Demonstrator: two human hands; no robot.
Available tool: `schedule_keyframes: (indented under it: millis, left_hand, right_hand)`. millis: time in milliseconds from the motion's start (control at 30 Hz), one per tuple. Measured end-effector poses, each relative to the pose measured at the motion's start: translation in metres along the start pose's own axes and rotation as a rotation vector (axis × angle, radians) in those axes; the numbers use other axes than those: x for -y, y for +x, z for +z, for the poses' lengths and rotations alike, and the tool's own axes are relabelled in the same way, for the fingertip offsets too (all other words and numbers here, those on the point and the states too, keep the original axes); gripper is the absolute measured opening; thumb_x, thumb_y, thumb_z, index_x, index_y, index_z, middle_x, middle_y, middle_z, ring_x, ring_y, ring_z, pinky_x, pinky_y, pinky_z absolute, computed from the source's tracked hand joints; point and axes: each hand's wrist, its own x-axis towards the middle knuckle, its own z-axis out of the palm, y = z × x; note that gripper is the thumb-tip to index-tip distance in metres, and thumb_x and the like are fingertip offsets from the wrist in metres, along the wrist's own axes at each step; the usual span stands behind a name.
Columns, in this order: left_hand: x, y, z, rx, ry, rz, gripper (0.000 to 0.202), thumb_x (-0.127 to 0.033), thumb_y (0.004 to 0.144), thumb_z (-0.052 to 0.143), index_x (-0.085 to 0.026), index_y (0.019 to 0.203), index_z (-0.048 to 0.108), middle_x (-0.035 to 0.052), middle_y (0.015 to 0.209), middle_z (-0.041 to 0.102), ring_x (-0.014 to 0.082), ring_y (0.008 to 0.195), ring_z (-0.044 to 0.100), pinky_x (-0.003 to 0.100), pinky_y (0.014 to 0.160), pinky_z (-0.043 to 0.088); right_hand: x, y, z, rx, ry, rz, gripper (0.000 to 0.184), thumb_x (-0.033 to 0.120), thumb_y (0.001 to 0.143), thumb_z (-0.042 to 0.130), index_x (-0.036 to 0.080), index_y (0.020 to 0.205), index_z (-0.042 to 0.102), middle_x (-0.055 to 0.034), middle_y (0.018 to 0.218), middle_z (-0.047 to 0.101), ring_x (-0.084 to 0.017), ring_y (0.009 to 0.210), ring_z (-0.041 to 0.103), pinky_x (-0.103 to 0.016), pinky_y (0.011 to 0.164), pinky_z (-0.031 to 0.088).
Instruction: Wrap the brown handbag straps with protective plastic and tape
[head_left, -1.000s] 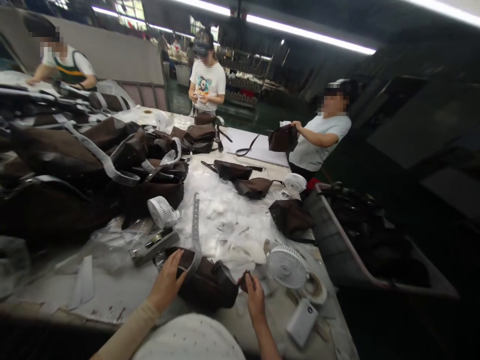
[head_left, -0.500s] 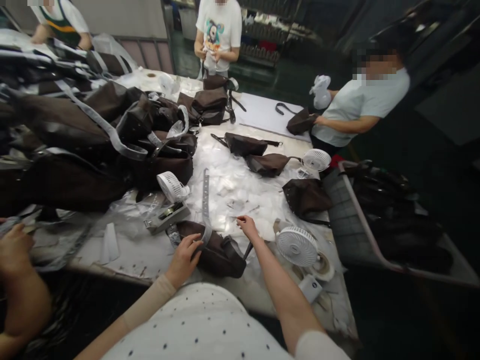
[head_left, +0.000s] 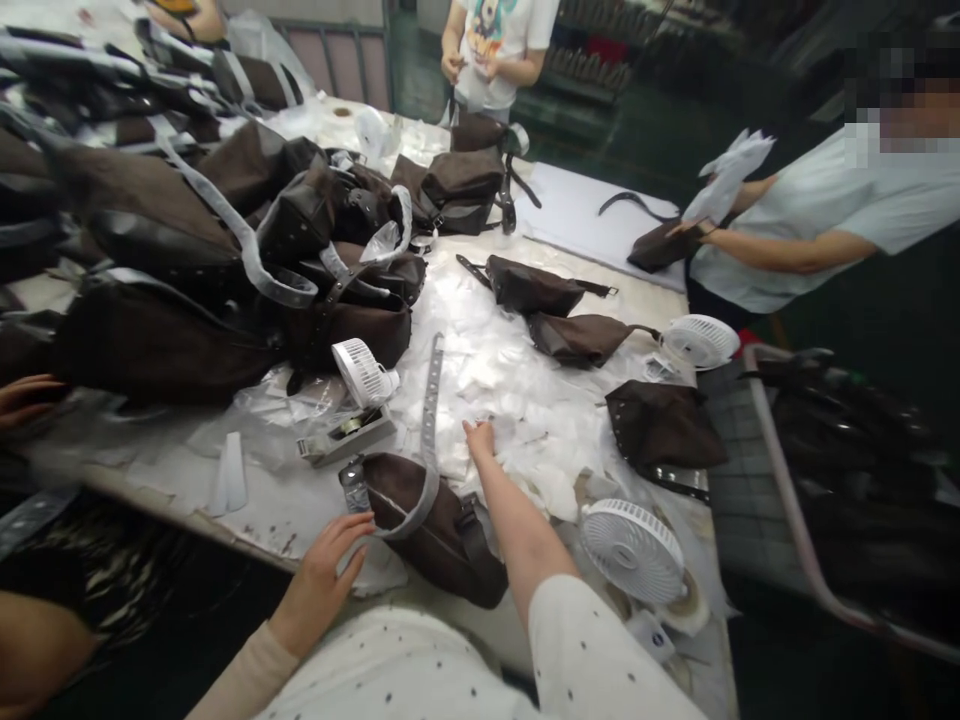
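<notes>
A dark brown bag (head_left: 420, 500) lies in front of me at the table's near edge. A strap (head_left: 431, 400) wrapped in clear film loops over it and stretches away across the table. My left hand (head_left: 322, 575) is at the bag's left side, fingers spread and fingertips by the strap's lower loop. Beyond the bag, my right hand (head_left: 480, 438) reaches onto a layer of thin white, see-through sheets (head_left: 491, 360). Its fingers are drawn together; whatever they may pinch is too small to make out.
Left stands a heap of brown bags (head_left: 165, 330). A tape dispenser (head_left: 349, 437) and a small white fan (head_left: 364, 373) sit close by. Another fan (head_left: 634, 550) is at right, near a brown bag (head_left: 664, 425). Co-workers stand around the table; a wheeled bin (head_left: 780, 480) is beyond its right edge.
My left hand has drawn back left off the bag's top. My right hand has reached farther onto the sheets. The view has shifted, and a co-worker at right has raised a white wrapping.
</notes>
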Motion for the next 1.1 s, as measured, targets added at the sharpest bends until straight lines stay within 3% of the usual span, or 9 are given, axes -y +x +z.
schedule_keyframes:
  millis: [100,233,300,400,567,733,833,933,1100]
  left_hand:
    - [-0.004,0.007,-0.002,0.048,0.015,0.031,0.022,-0.025,0.091,0.049,-0.023,0.107,0.064,0.0078,0.116,0.064,0.0210,0.109,0.060,0.036,0.095,0.052]
    - [-0.016,0.017,-0.005,0.070,0.000,0.069,0.023,-0.023,0.091,0.050,-0.022,0.109,0.063,0.0082,0.115,0.066,0.0199,0.108,0.061,0.034,0.094,0.053]
    - [-0.019,0.023,-0.004,0.062,-0.025,0.075,0.022,-0.022,0.091,0.050,-0.022,0.108,0.064,0.0077,0.112,0.067,0.0189,0.106,0.062,0.033,0.092,0.054]
    - [-0.024,0.035,0.000,0.072,-0.070,0.097,0.020,-0.020,0.091,0.050,-0.022,0.105,0.064,0.0072,0.109,0.068,0.0182,0.103,0.063,0.032,0.090,0.055]
    - [-0.041,0.051,0.005,0.076,-0.082,0.175,0.020,-0.016,0.089,0.051,-0.021,0.103,0.064,0.0068,0.105,0.068,0.0175,0.100,0.064,0.031,0.089,0.055]
    - [-0.046,0.038,0.004,0.072,-0.067,0.161,0.022,-0.015,0.090,0.050,-0.022,0.107,0.063,0.0071,0.107,0.068,0.0171,0.102,0.063,0.029,0.090,0.055]
    - [-0.035,0.032,0.003,0.058,-0.069,0.101,0.020,-0.017,0.091,0.051,-0.023,0.105,0.064,0.0060,0.107,0.068,0.0169,0.101,0.064,0.029,0.089,0.055]
    - [-0.026,0.036,0.006,0.048,-0.094,0.082,0.018,-0.019,0.090,0.052,-0.023,0.102,0.065,0.0055,0.104,0.069,0.0169,0.099,0.064,0.030,0.088,0.055]
    - [-0.029,0.050,0.022,0.079,-0.157,0.173,0.020,-0.019,0.090,0.052,-0.023,0.104,0.064,0.0057,0.106,0.068,0.0167,0.101,0.064,0.029,0.089,0.055]
  right_hand:
    - [-0.008,0.022,0.007,0.015,-0.120,0.035,0.039,0.021,0.072,0.071,0.010,0.107,0.057,-0.0176,0.116,0.058,-0.025,0.099,0.057,-0.034,0.083,0.044]
    - [-0.021,0.038,0.005,0.060,-0.186,0.003,0.009,0.023,0.081,0.057,0.017,0.086,0.061,-0.0076,0.097,0.063,-0.020,0.089,0.059,-0.029,0.079,0.043]
    - [-0.024,0.038,0.000,0.067,-0.204,-0.036,0.011,0.023,0.083,0.052,0.018,0.083,0.062,-0.0060,0.092,0.064,-0.019,0.088,0.059,-0.028,0.079,0.043]
    - [-0.023,0.031,-0.005,0.061,-0.228,-0.121,0.015,0.025,0.082,0.055,0.019,0.094,0.062,-0.0061,0.103,0.062,-0.019,0.093,0.059,-0.027,0.081,0.043]
    - [-0.013,0.027,0.007,-0.001,-0.196,-0.195,0.048,0.024,0.067,0.072,0.016,0.112,0.058,-0.0156,0.123,0.053,-0.027,0.108,0.055,-0.033,0.085,0.043]
    - [-0.016,0.048,0.013,-0.048,-0.013,-0.143,0.017,0.025,0.078,0.054,0.015,0.084,0.066,-0.0145,0.100,0.064,-0.026,0.094,0.059,-0.035,0.083,0.045]
    - [-0.021,0.051,0.001,-0.016,0.083,-0.152,0.026,0.036,0.079,0.050,0.016,0.074,0.066,-0.0094,0.081,0.068,-0.023,0.080,0.062,-0.032,0.075,0.048]
    - [-0.032,0.041,-0.025,0.015,0.145,-0.187,0.032,0.045,0.077,0.053,0.017,0.073,0.068,-0.0056,0.072,0.069,-0.020,0.067,0.063,-0.029,0.065,0.049]
    - [-0.064,0.020,-0.080,-0.177,0.156,-0.166,0.039,0.049,0.078,0.049,0.015,0.086,0.065,-0.0109,0.085,0.069,-0.021,0.072,0.062,-0.032,0.069,0.049]
